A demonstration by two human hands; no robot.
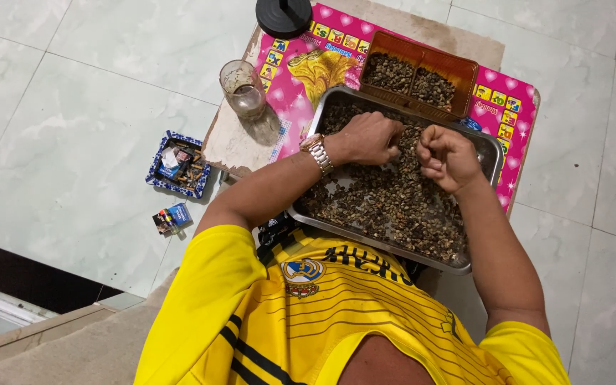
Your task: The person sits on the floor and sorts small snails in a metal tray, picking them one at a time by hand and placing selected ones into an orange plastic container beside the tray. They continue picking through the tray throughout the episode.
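Note:
A metal tray [331,104] rests on a small table, filled with many small dark brown dried bits [393,207]. My left hand [366,137], with a metal watch [316,152] on the wrist, is curled over the bits near the tray's far side, fingertips pinched together. My right hand [448,157] hovers beside it, also curled, thumb and fingers pinching something tiny that I cannot make out. The two hands are a few centimetres apart above the tray.
An orange two-part plastic tray [465,68] with more dark bits stands behind the metal tray on a pink printed mat [297,78]. A glass [242,89] stands at the left, a black round base [284,16] beyond. On the tiled floor lie a blue patterned ashtray [177,164] and a small packet [171,218].

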